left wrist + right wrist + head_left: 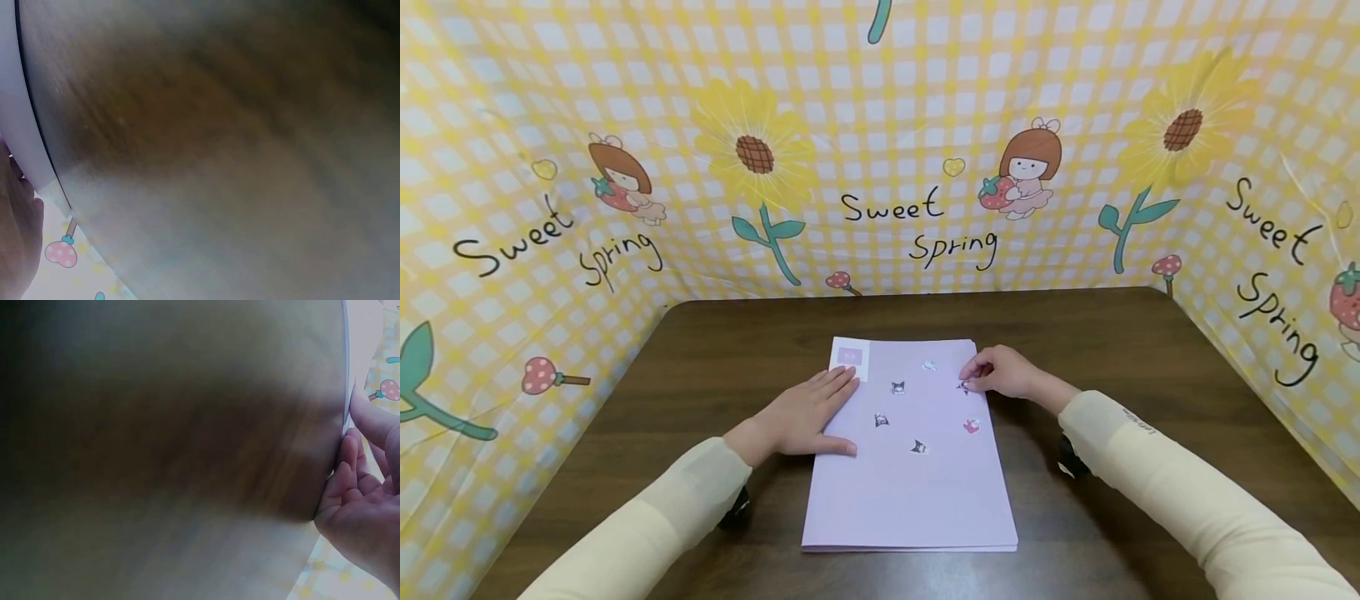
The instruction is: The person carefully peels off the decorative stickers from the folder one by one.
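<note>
In the head view a lilac sheet stack (910,508), perhaps a folder or pad, lies on the table. My left hand (812,412) rests flat on its left edge, fingers spread, fingertips at a white card with a lilac square (862,350). At the right edge my right hand (1006,372) has curled fingers, with thumb and index finger pinching a small dark sticker (962,387), partly hidden. Several small cartoon stickers, such as a dark one (919,447) and a pink one (972,426), are scattered over the sheet. The right wrist view shows the curled fingers (350,462) beside the sheet's edge.
The brown wooden table (730,342) extends on both sides of the stack. Behind and beside it hangs a yellow checked cloth (880,150) printed with flowers and lettering. A dark wrist device (1070,460) shows under the right sleeve. Blurred tabletop fills most of both wrist views.
</note>
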Tool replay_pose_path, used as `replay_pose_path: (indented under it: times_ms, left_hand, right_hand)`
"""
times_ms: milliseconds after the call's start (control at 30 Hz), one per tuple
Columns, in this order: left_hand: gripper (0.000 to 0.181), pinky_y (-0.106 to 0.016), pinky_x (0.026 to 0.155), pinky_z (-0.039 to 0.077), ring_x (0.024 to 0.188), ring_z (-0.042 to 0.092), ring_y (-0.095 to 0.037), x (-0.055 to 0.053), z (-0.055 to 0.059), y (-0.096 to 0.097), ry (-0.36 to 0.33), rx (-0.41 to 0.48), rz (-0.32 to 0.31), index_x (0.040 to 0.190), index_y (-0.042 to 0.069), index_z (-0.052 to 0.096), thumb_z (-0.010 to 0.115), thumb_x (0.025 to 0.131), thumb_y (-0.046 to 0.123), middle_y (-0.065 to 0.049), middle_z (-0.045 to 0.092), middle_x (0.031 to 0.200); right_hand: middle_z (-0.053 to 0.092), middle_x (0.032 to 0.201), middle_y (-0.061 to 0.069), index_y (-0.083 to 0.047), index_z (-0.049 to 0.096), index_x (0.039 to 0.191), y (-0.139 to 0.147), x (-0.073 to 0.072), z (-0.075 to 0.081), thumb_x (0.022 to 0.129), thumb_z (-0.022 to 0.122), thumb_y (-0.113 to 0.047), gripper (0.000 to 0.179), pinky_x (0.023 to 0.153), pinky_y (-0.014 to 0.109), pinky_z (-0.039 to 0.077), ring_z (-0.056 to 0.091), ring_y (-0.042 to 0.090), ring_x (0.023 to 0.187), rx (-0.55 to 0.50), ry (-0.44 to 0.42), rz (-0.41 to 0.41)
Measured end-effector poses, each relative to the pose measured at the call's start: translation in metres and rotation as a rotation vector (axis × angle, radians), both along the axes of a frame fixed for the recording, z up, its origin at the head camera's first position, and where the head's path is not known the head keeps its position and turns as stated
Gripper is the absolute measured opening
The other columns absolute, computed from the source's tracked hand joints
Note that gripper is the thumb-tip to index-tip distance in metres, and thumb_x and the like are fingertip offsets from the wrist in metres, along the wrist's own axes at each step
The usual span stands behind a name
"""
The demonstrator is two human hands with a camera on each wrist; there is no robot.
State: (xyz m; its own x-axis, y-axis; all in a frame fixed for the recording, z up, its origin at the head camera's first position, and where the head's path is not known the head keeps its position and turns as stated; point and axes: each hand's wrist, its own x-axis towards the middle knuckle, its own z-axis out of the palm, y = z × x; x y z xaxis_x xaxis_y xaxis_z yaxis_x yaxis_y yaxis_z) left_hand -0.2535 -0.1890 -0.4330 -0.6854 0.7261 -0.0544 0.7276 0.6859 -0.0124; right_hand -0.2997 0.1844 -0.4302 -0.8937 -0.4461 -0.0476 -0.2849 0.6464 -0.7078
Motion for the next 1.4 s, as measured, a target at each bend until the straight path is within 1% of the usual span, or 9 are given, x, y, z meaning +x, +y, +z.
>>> replay_pose_path:
  times_ms: [67,167,367,467,600,833,1033,1167,1400]
  left_hand:
    - [0.108,-0.04,0.116,0.011,0.147,0.008,-0.025,0.0001,-0.0001,0.0001,-0.004,-0.005,0.003,0.155,0.005,0.021,0.034,0.081,0.084,-0.011,0.013,0.161]
    - [0.109,-0.039,0.117,0.01,0.147,0.007,-0.025,0.0005,0.0005,0.0004,-0.011,-0.015,0.008,0.155,0.006,0.02,0.033,0.081,0.085,-0.011,0.012,0.161]
    - [0.108,-0.04,0.116,0.012,0.147,0.009,-0.026,0.001,0.0019,0.0,-0.006,-0.007,0.002,0.155,0.005,0.021,0.035,0.081,0.084,-0.012,0.015,0.161]
    - [0.108,-0.041,0.116,0.013,0.147,0.009,-0.026,0.0013,0.0018,-0.0003,-0.005,-0.002,0.003,0.155,0.005,0.022,0.036,0.081,0.084,-0.012,0.015,0.161]
    - [0.108,-0.041,0.116,0.013,0.147,0.008,-0.026,0.0021,0.0022,-0.0002,-0.01,-0.003,0.006,0.155,0.005,0.021,0.035,0.081,0.084,-0.012,0.015,0.161]
    - [0.109,-0.04,0.116,0.012,0.147,0.008,-0.025,0.0018,0.0021,0.0002,-0.008,-0.004,0.005,0.155,0.005,0.021,0.033,0.081,0.084,-0.012,0.014,0.161]
    - [0.109,-0.039,0.116,0.012,0.147,0.008,-0.025,0.0016,0.0017,0.0006,-0.013,-0.003,0.007,0.155,0.006,0.02,0.033,0.081,0.085,-0.011,0.014,0.161]
    - [0.109,-0.04,0.116,0.012,0.147,0.008,-0.025,0.0012,0.0019,0.0007,-0.005,-0.006,0.001,0.155,0.006,0.021,0.033,0.081,0.085,-0.011,0.015,0.161]
    - [0.109,-0.04,0.116,0.012,0.147,0.009,-0.026,0.0008,0.0022,0.0015,-0.003,-0.004,-0.001,0.155,0.005,0.022,0.032,0.081,0.085,-0.011,0.015,0.161]
  right_hand:
    - [0.063,0.091,0.004,-0.009,0.077,0.097,0.0008,0.0011,0.0003,0.085,0.075,-0.008,0.012,0.076,0.033,0.048,0.053,0.022,0.085,-0.011,-0.012,-0.014]
    - [0.064,0.092,0.004,-0.009,0.078,0.096,0.0015,0.0017,0.0002,0.085,0.075,-0.008,0.012,0.076,0.033,0.048,0.053,0.022,0.084,-0.021,-0.018,-0.014]
    - [0.063,0.087,0.004,-0.005,0.075,0.093,-0.0006,0.002,0.0017,0.085,0.074,-0.004,0.008,0.074,0.032,0.046,0.052,0.022,0.083,-0.028,0.01,0.029]
    - [0.06,0.085,0.005,-0.004,0.073,0.093,-0.0016,0.0018,0.0019,0.086,0.073,-0.004,0.007,0.073,0.031,0.045,0.051,0.023,0.083,-0.019,-0.001,0.04]
    - [0.058,0.083,0.005,-0.006,0.071,0.091,-0.0027,0.0015,0.0016,0.087,0.072,-0.004,0.005,0.073,0.032,0.045,0.05,0.022,0.083,-0.011,-0.045,0.022]
    - [0.06,0.083,0.005,-0.004,0.069,0.089,-0.0026,0.0017,0.0004,0.087,0.073,-0.008,0.006,0.073,0.032,0.046,0.052,0.021,0.08,-0.023,-0.047,-0.001]
    - [0.062,0.086,0.005,-0.004,0.07,0.09,-0.0007,0.0014,-0.0005,0.089,0.071,-0.01,0.006,0.075,0.032,0.046,0.053,0.022,0.083,-0.048,-0.07,-0.022]
    - [0.064,0.088,0.005,-0.005,0.07,0.091,0.0017,0.0037,0.0027,0.09,0.07,-0.009,0.004,0.076,0.033,0.046,0.053,0.022,0.084,-0.08,-0.084,-0.024]
    - [0.066,0.093,0.006,-0.004,0.071,0.094,0.0058,0.0055,0.0078,0.091,0.068,-0.009,0.006,0.08,0.035,0.045,0.054,0.024,0.088,-0.107,-0.11,-0.024]
